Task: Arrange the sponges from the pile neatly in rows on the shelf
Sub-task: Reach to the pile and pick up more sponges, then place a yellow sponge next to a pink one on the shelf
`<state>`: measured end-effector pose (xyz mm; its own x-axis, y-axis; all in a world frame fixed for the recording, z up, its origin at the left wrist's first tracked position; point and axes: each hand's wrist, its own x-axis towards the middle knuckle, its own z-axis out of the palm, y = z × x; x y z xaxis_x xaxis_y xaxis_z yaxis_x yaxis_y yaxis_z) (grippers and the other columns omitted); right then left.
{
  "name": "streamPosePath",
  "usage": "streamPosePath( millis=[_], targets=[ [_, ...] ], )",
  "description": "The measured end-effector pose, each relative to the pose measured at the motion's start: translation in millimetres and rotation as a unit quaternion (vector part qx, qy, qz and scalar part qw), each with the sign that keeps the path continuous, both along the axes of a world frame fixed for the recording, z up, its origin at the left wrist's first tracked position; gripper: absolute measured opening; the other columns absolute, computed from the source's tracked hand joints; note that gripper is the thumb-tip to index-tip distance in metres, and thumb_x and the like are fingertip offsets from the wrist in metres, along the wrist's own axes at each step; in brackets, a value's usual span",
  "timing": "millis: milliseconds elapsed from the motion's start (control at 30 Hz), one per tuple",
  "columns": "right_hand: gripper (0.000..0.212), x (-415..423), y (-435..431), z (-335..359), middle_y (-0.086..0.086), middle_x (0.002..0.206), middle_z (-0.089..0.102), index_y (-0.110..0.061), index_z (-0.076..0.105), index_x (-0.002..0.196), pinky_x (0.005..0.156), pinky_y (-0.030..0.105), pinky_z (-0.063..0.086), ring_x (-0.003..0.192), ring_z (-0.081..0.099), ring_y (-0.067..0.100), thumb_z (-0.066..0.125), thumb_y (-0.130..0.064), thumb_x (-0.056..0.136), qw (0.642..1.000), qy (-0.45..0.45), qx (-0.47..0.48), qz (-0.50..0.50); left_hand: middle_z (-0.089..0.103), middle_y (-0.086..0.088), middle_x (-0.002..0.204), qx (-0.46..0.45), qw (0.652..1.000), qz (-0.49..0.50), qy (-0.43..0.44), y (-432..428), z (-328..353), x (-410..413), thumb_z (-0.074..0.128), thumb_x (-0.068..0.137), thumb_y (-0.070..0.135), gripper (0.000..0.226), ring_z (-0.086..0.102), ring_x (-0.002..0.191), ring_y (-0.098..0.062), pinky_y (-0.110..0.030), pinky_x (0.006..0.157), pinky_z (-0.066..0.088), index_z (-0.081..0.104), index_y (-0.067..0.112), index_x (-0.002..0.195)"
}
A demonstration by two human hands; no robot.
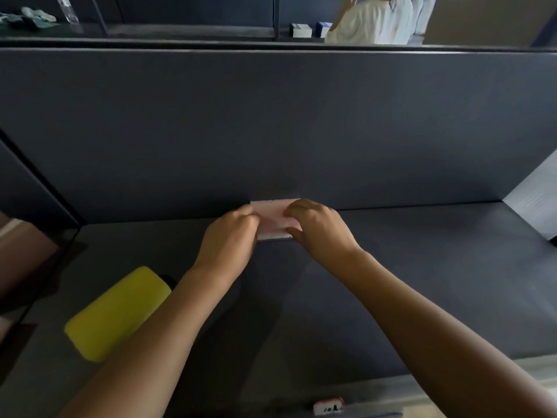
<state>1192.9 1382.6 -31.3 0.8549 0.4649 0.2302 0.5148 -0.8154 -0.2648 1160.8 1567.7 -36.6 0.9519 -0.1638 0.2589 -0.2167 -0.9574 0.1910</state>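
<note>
— So, where does it sit?
— The pink sponge (272, 217) lies flat at the rear of the shelf (422, 282), up against the back wall (271, 131). The left hand (233, 230) and right hand (316, 227) each grip one end with curled fingers.
— Any risk?
— Squeezed foam may spring askew on release. Also, the left forearm could nudge the slanted yellow sponge (117, 315).

2 sponges: pink sponge (272, 218), yellow sponge (117, 315). 2 hands: left hand (232, 233), right hand (319, 227). Bkgd: 2 boxes (301, 30), 1 person (373, 22).
</note>
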Motion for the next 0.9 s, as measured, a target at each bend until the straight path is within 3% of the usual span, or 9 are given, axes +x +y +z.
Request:
streamPosePath(
  millis=[133,267,467,733,900],
  targets=[
    [0.047,-6,-4,9,0.001,0.134,0.058,-0.017,0.058,0.133,0.098,0.037,0.046,0.119,0.057,0.024,0.071,-0.022,0.088,1.000,0.018,-0.001,0.007,0.062,0.001,0.119,0.001,1.000,-0.009,-0.009,2,7,-12,0.061,0.091,0.016,0.025,0.060,0.100,-0.021,-0.038,0.077,0.055,0.066,0.013,0.115],
    [0.049,-29,-1,17,0.001,0.132,0.059,-0.019,0.060,0.130,0.096,0.045,0.047,0.119,0.056,0.024,0.074,-0.026,0.083,0.998,-0.011,0.055,0.027,0.058,0.001,0.128,-0.001,0.999,0.007,-0.037,6,17,-45,0.065,0.089,0.027,0.042,0.060,0.107,-0.020,-0.033,0.081,0.051,0.058,0.015,0.130],
    [0.038,-68,28,9,0.000,0.122,0.062,-0.017,0.064,0.121,0.084,0.043,0.054,0.110,0.060,0.023,0.071,-0.021,0.084,0.991,-0.017,0.098,0.094,0.063,0.000,0.113,0.008,0.995,0.070,-0.070,31,25,-108,0.069,0.081,0.028,0.036,0.064,0.095,-0.025,-0.036,0.068,0.051,0.067,0.013,0.115],
    [0.037,-104,91,-11,0.002,0.120,0.063,-0.018,0.064,0.120,0.089,0.045,0.052,0.110,0.060,0.026,0.069,-0.029,0.085,0.979,-0.008,0.111,0.173,0.059,-0.002,0.121,0.009,0.982,0.175,-0.068,80,14,-172,0.075,0.075,0.026,0.043,0.061,0.101,-0.029,-0.041,0.075,0.053,0.065,0.012,0.114],
    [0.038,-117,121,-8,0.000,0.121,0.062,-0.019,0.064,0.121,0.089,0.044,0.052,0.109,0.060,0.025,0.066,-0.031,0.086,0.976,0.001,0.117,0.184,0.058,-0.004,0.120,0.007,0.979,0.195,-0.055,112,11,-191,0.072,0.078,0.037,0.050,0.060,0.102,-0.030,-0.043,0.075,0.052,0.061,0.013,0.121]
  ],
)
